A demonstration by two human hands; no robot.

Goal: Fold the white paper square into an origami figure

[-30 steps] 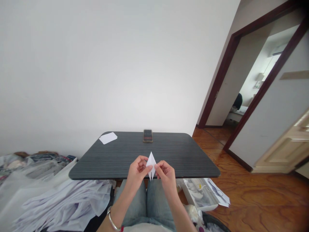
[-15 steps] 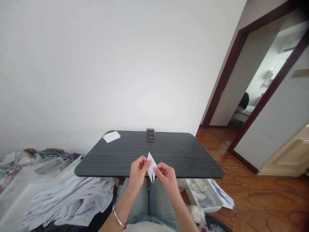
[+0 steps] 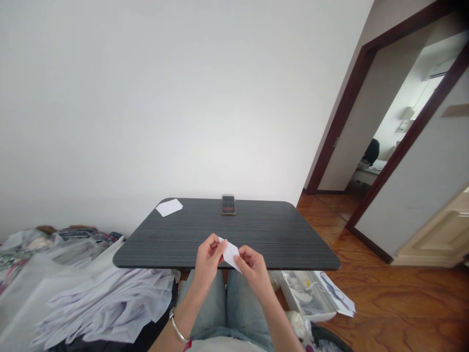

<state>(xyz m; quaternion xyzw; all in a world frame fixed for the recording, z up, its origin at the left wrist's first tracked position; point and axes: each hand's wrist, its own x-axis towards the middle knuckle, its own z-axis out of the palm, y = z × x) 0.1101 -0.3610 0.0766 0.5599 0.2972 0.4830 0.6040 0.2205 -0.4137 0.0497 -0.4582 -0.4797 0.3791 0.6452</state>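
Note:
A small piece of folded white paper [image 3: 230, 253] is stretched between my two hands, over the near edge of the dark table [image 3: 164, 244]. My left hand [image 3: 208, 258] pinches its left end between thumb and fingers. At the right end, my right hand [image 3: 252, 264] grips it the same way. The paper lies slanted, its upper left corner poking out above my left thumb. My fingers cover both of its ends.
White paper sheets [image 3: 169, 207] lie at the table's back left corner. A phone-like device [image 3: 228, 205] stands at the back middle. Left of the table are heaped white cloth [image 3: 110, 303] and plastic bags. An open white box [image 3: 308, 296] sits at lower right on the wooden floor.
The folded paper has turned from an upright pointed shape with two lower tips to a slanted, wider shape. Both hands stay pinched on it and have barely shifted.

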